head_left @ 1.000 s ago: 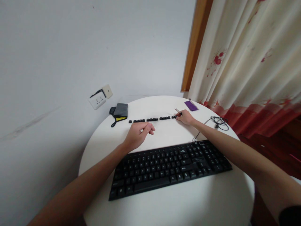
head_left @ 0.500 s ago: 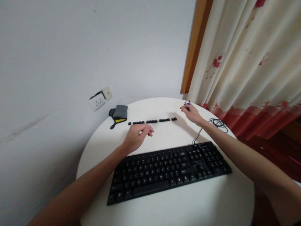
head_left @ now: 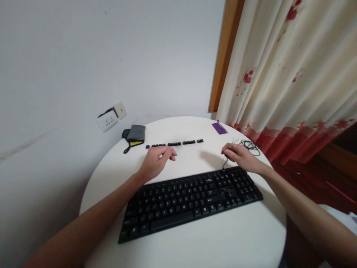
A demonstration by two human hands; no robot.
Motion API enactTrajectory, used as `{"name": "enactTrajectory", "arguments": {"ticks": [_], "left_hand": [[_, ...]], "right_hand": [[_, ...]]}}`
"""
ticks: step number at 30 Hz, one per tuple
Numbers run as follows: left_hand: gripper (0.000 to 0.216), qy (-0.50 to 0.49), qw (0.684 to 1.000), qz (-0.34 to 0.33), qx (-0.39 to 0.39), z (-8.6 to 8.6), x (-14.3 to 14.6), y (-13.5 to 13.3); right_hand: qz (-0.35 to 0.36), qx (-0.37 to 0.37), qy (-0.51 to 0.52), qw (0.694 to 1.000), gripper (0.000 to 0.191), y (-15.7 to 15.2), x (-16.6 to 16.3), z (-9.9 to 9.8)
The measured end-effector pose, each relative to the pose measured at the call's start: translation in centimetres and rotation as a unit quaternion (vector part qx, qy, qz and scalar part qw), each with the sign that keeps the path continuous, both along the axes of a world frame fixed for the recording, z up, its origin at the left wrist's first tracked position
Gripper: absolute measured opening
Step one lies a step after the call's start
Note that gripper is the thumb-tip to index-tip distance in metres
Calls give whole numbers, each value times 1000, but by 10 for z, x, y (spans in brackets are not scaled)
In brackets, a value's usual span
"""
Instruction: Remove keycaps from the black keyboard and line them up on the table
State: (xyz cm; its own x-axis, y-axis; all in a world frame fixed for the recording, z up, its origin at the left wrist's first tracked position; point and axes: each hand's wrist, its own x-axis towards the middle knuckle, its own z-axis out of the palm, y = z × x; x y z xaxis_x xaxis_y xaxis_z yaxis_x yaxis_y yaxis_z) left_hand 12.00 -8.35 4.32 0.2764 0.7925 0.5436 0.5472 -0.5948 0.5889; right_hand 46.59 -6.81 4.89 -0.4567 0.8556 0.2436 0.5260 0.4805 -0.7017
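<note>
A round white table [head_left: 195,238] is set against a plain pale wall [head_left: 83,56], with a cream curtain printed with red flowers [head_left: 279,74] hung on the right. A black full-size computer keyboard [head_left: 189,199] is laid across the table's near half, and a row of loose black keycaps [head_left: 174,143] is lined up towards the far edge. A second ago the right hand [head_left: 242,158] was at the right end of that row; it has since been lifted past the flat purple card [head_left: 219,128] by the far right edge and brought back just behind the keyboard's right far corner. There it is curled narrowly, apparently around a thin metal wire tool [head_left: 233,141] whose prongs are seen above the fingers. The left hand [head_left: 154,163] has hardly been moved: it is kept resting, half curled and holding nothing, between the keycap row and the keyboard's far edge. The row is left untouched by both hands, so one keycap appears to have been laid down and the work returned to the keyboard. A coiled black cable [head_left: 251,146] is seen near the right edge, and a grey and yellow fabric pouch [head_left: 135,134] at the far left edge.
</note>
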Motion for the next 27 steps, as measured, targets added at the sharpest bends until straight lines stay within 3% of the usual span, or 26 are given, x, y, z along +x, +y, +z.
{"name": "enactTrajectory", "arguments": {"ticks": [6, 14, 27], "left_hand": [[39, -2, 1000, 4, -4, 0, 2, 0], [38, 2, 1000, 6, -5, -1, 2, 0], [38, -5, 1000, -1, -20, -1, 5, -1]], "right_hand": [[54, 5, -46, 998, 26, -2, 16, -9], [102, -42, -44, 993, 30, -5, 7, -16], [-4, -70, -6, 998, 43, 0, 1, -41]]}}
